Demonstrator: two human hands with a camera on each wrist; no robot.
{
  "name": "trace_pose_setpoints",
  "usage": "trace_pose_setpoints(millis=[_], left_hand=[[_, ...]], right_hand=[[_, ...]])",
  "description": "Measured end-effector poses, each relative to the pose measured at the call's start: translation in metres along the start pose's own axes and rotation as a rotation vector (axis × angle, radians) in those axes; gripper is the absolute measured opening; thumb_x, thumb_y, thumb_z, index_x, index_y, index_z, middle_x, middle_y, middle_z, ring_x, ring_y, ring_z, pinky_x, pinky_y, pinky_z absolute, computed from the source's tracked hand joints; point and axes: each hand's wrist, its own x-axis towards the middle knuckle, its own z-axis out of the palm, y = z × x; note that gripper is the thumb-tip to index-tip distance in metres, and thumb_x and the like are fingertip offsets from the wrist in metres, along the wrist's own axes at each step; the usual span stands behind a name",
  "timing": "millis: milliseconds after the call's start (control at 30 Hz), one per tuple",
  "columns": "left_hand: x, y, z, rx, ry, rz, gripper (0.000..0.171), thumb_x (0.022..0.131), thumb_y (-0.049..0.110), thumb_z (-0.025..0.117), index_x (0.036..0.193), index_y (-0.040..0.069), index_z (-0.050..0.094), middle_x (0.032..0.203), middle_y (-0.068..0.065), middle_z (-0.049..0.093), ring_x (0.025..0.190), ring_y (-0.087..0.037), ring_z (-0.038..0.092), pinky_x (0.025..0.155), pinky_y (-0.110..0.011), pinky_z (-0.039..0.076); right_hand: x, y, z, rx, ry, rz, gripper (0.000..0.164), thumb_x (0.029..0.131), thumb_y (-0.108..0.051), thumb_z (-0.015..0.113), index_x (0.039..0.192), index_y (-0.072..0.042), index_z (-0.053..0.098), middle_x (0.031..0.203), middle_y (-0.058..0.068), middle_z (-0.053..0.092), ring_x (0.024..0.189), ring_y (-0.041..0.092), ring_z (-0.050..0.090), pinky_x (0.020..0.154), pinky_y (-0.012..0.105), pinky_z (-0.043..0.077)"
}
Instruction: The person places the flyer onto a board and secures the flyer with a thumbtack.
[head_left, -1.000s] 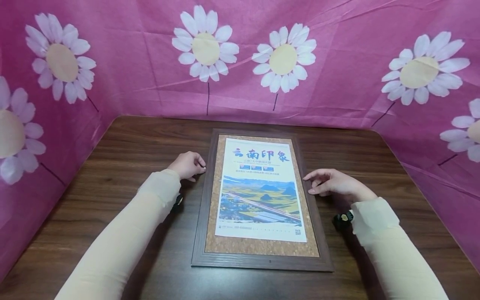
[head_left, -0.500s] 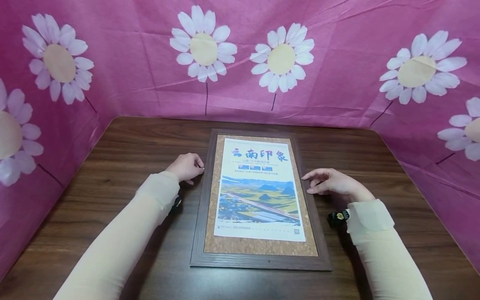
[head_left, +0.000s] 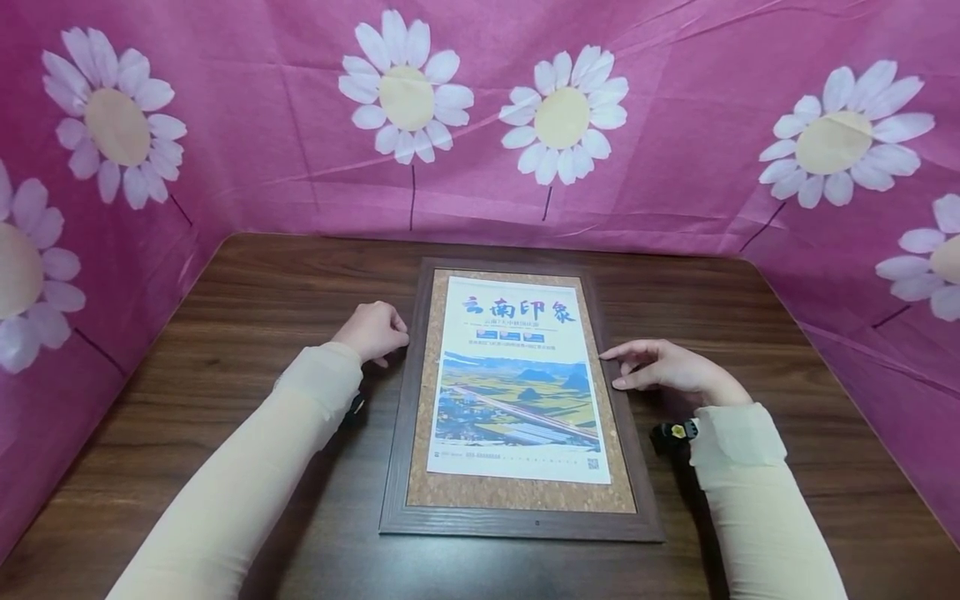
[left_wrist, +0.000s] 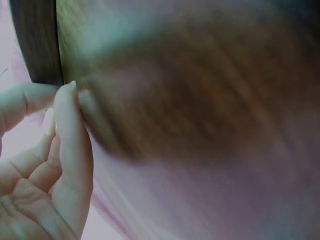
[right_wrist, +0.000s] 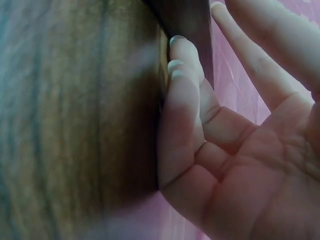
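A framed cork board with a dark brown wooden rim lies flat on the table. On its cork rests a white printed poster with a landscape picture and large Chinese characters. My left hand pinches at the left rim, fingers curled; in the left wrist view, fingertips meet right at the rim's edge. Across from it, my right hand touches the right rim, index finger and thumb extended and apart. The right wrist view shows the other fingers bent against the tabletop beside the dark rim.
The wood-grain table stretches out on both sides of the board. A pink cloth printed with white daisies hangs behind and at the sides. Black wrist devices sit at both cuffs.
The right hand's index fingertip shifts slightly left onto the rim. The left hand stays at its edge, and the board and poster keep their place; the view drifts a little.
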Motion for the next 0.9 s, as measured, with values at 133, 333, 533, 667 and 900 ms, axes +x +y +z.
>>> trace_pose_setpoints(millis=[133,333,533,667,900], left_hand=[[0.0003,-0.0004,0.0,-0.011,-0.002,0.0,0.017,0.094,0.011,0.06,0.104,-0.002,0.067,0.098,-0.016,0.065,0.07,-0.021,0.065,0.06,-0.029,0.059],[0.0015,-0.0018,0.0003,-0.022,-0.025,0.006,0.02,0.095,0.009,0.056,0.108,-0.003,0.066,0.105,-0.019,0.066,0.083,-0.025,0.067,0.06,-0.028,0.06],[0.0015,-0.001,-0.0002,-0.049,-0.042,0.018,0.021,0.095,0.006,0.056,0.11,-0.005,0.066,0.109,-0.022,0.066,0.085,-0.026,0.069,0.059,-0.028,0.06],[0.0,-0.0006,-0.0022,-0.054,-0.045,0.022,0.019,0.095,0.006,0.057,0.108,-0.005,0.067,0.108,-0.022,0.067,0.085,-0.026,0.069,0.06,-0.028,0.06],[0.0018,-0.0031,-0.0055,-0.037,-0.059,0.02,0.018,0.097,0.009,0.059,0.105,-0.003,0.07,0.108,-0.021,0.067,0.085,-0.026,0.069,0.062,-0.029,0.06]], right_hand=[[0.0,-0.002,0.0004,-0.012,-0.004,0.0,0.054,0.087,-0.012,0.073,0.134,0.006,0.054,0.082,-0.004,0.061,0.073,0.01,0.053,0.069,0.028,0.049],[0.0003,-0.0046,0.003,-0.018,0.018,0.024,0.052,0.09,-0.018,0.072,0.134,0.004,0.056,0.079,-0.005,0.056,0.069,0.012,0.051,0.065,0.03,0.048],[0.0002,-0.0039,0.0045,-0.02,0.031,0.048,0.051,0.091,-0.022,0.071,0.134,0.002,0.056,0.082,-0.004,0.055,0.07,0.012,0.05,0.065,0.029,0.046],[-0.0006,-0.004,0.0045,-0.03,0.033,0.044,0.051,0.092,-0.023,0.07,0.135,0.001,0.056,0.082,-0.002,0.053,0.069,0.013,0.05,0.064,0.029,0.046],[0.0005,-0.0017,0.0053,-0.032,0.052,0.043,0.052,0.092,-0.023,0.071,0.135,0.001,0.057,0.082,-0.004,0.054,0.073,0.011,0.053,0.068,0.028,0.05]])
